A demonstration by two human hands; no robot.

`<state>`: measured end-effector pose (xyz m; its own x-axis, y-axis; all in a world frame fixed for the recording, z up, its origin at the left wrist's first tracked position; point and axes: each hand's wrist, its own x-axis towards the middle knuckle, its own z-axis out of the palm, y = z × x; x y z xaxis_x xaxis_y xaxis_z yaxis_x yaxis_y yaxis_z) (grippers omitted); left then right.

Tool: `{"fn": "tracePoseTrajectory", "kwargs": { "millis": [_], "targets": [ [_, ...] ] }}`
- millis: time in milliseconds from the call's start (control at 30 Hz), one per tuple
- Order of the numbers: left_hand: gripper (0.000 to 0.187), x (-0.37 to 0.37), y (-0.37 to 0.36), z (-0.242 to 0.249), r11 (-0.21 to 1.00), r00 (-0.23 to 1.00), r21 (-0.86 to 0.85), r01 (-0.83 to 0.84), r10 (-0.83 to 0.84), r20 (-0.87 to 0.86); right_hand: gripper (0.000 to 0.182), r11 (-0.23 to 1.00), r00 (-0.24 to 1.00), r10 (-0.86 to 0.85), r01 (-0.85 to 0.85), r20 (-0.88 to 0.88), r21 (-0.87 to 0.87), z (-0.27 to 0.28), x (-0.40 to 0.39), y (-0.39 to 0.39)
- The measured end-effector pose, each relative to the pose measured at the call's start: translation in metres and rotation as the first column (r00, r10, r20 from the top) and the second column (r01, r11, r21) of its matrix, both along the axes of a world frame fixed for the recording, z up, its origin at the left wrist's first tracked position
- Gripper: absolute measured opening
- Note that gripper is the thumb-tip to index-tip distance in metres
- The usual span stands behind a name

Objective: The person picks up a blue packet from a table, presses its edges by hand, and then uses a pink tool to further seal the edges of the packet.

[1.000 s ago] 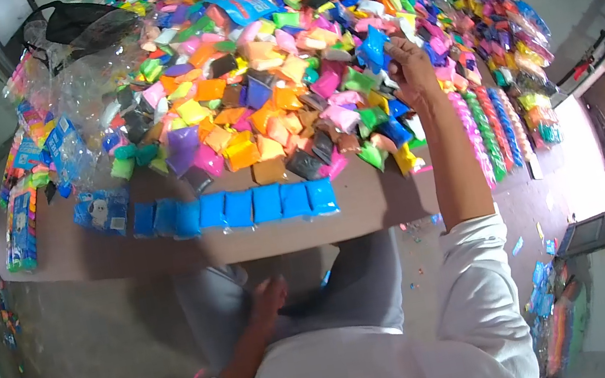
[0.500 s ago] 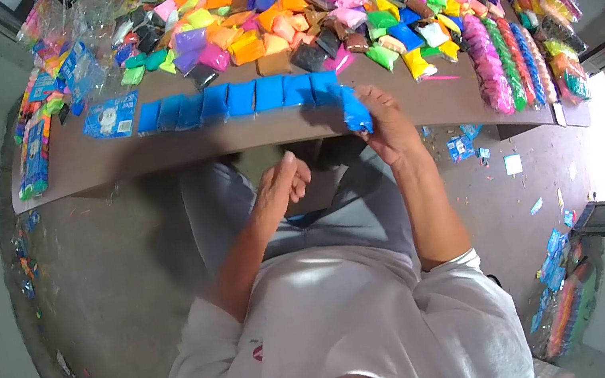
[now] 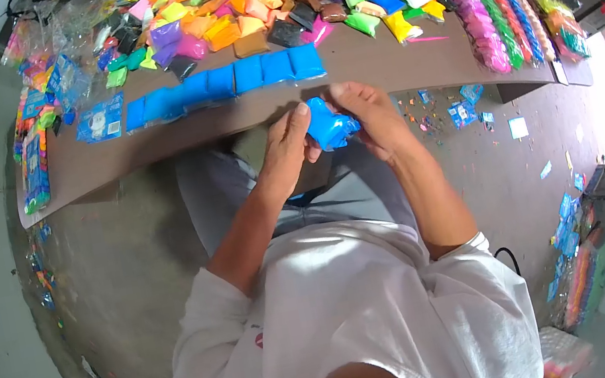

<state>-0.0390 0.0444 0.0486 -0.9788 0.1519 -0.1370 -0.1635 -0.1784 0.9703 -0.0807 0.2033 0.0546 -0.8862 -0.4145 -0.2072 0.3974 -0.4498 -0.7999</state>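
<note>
A shiny blue packet (image 3: 330, 126) is held between my two hands, just in front of the table's near edge and above my lap. My left hand (image 3: 287, 145) pinches its left side with thumb and fingers. Closed around the packet's right side is my right hand (image 3: 375, 118). Behind them on the brown table (image 3: 409, 61) lies a row of several blue packets (image 3: 222, 83), edge to edge. At the row's left end is a blue and white printed wrapper (image 3: 101, 119).
A large heap of multicoloured packets (image 3: 246, 8) covers the back of the table. Long strips of bagged packets (image 3: 478, 24) lie at the right. Clear plastic bags (image 3: 61, 37) sit at the left. Printed wrappers (image 3: 463, 113) are scattered on the floor.
My right hand has brought the blue packet left and toward me, away from the row. My left hand has risen and taken hold of it. The view has tilted slightly.
</note>
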Motion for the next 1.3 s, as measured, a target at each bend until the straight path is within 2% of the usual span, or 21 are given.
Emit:
{"fn": "tracePoseTrajectory", "kwargs": {
  "millis": [33, 100, 133, 233, 267, 333, 367, 433, 567, 633, 667, 733, 1067, 1133, 1200, 1267, 1300],
  "targets": [
    [0.042, 0.0, 0.003, 0.0, 0.999, 1.0, 0.044, -0.008, 0.009, -0.017, 0.019, 1.0, 1.0, -0.009, 0.009, 0.004, -0.002, 0.001, 0.006, 0.004],
    [0.041, -0.001, 0.005, -0.008, 0.999, 1.0, 0.029, -0.014, 0.014, -0.017, 0.021, 0.994, 0.99, -0.056, 0.067, 0.128, -0.081, 0.002, 0.024, 0.013],
    [0.039, -0.001, 0.006, -0.011, 1.0, 0.999, 0.015, -0.028, 0.028, -0.019, 0.021, 0.994, 0.989, -0.062, 0.073, 0.131, -0.083, -0.002, 0.032, 0.016],
    [0.037, 0.003, 0.011, -0.019, 0.997, 0.999, 0.066, -0.044, 0.042, 0.033, 0.018, 0.988, 0.988, -0.143, 0.139, 0.061, 0.062, -0.026, 0.051, 0.019],
    [0.037, 0.004, 0.013, -0.021, 0.997, 0.999, 0.062, -0.038, 0.036, 0.036, 0.018, 0.988, 0.987, -0.149, 0.145, 0.065, 0.058, -0.03, 0.052, 0.02],
    [0.034, 0.006, 0.016, -0.024, 0.995, 0.996, 0.095, -0.015, 0.007, 0.084, 0.015, 0.971, 0.972, -0.218, 0.224, -0.085, 0.079, -0.034, 0.053, 0.023],
    [0.034, 0.008, 0.016, -0.024, 0.996, 0.997, 0.091, -0.008, 0.0, 0.083, 0.015, 0.97, 0.971, -0.225, 0.232, -0.084, 0.076, -0.033, 0.052, 0.027],
    [0.033, 0.013, 0.017, -0.02, 0.991, 0.989, 0.105, 0.087, -0.098, 0.109, 0.013, 0.971, 0.968, -0.199, 0.216, -0.154, 0.099, -0.027, 0.048, 0.035],
    [0.029, 0.018, 0.025, -0.022, 0.978, 0.98, 0.146, 0.149, -0.166, 0.112, 0.013, 0.97, 0.977, -0.155, 0.178, -0.147, 0.166, -0.014, 0.05, 0.042],
    [0.031, 0.019, 0.03, -0.02, 0.969, 0.975, 0.17, 0.178, -0.197, 0.105, 0.015, 0.975, 0.986, -0.047, 0.08, -0.157, 0.206, -0.016, 0.053, 0.051],
    [0.031, 0.02, 0.032, -0.017, 0.969, 0.974, 0.168, 0.181, -0.2, 0.107, 0.015, 0.975, 0.987, -0.051, 0.083, -0.155, 0.205, -0.016, 0.053, 0.055],
    [0.032, 0.022, 0.036, -0.01, 0.975, 0.972, -0.013, 0.221, -0.219, 0.085, 0.02, 0.953, 0.983, -0.054, 0.103, -0.174, 0.285, -0.016, 0.054, 0.063],
    [0.038, 0.026, 0.041, -0.012, 0.949, 0.945, -0.049, 0.311, -0.303, 0.122, 0.018, 0.915, 0.974, -0.072, 0.15, -0.215, 0.374, -0.02, 0.059, 0.09],
    [0.04, 0.024, 0.034, -0.016, 0.969, 0.94, 0.169, 0.18, -0.22, 0.262, 0.018, 0.868, 0.955, -0.207, 0.279, -0.211, 0.411, -0.023, 0.055, 0.108],
    [0.04, 0.025, 0.029, -0.015, 0.963, 0.935, 0.225, 0.148, -0.21, 0.287, 0.018, 0.853, 0.946, -0.225, 0.308, -0.235, 0.422, -0.028, 0.055, 0.128],
    [0.039, 0.024, 0.029, -0.016, 0.961, 0.934, 0.246, 0.124, -0.197, 0.299, 0.022, 0.523, 0.887, -0.002, 0.395, -0.463, 0.755, -0.036, 0.053, 0.147],
    [0.039, 0.025, 0.03, -0.016, 0.961, 0.933, 0.247, 0.125, -0.198, 0.299, 0.022, 0.522, 0.887, -0.004, 0.396, -0.462, 0.756, -0.034, 0.055, 0.145]
  ]
}}
